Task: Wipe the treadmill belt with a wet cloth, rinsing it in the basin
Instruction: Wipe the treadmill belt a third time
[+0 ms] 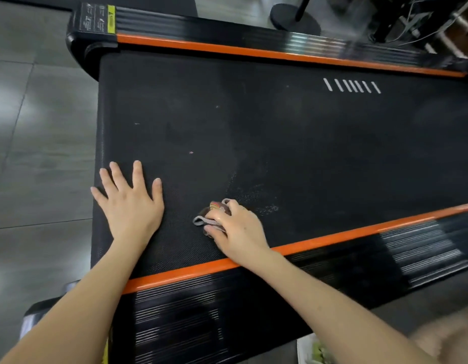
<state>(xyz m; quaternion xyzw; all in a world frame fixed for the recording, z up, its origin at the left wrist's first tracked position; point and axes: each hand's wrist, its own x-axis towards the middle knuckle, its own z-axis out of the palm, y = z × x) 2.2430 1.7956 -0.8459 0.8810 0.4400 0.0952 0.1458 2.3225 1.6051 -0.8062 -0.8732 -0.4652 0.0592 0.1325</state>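
Observation:
The black treadmill belt (pixel 267 132) fills the middle of the head view, between two orange-edged side rails. My right hand (pixel 238 229) presses a small bunched brown and grey cloth (pixel 210 218) onto the belt close to the near rail. A faint wet patch (pixel 256 195) glistens just beyond and to the right of the cloth. My left hand (pixel 129 203) lies flat on the belt near its left end, fingers spread, holding nothing. The basin is out of view.
The near rail (pixel 306 261) and far rail (pixel 227 46) are ribbed black with orange strips. Grey floor tiles (pixel 38 127) lie to the left. A round black stand base (pixel 293 19) and cables sit beyond the far rail. A white object (pixel 310 349) shows at the bottom edge.

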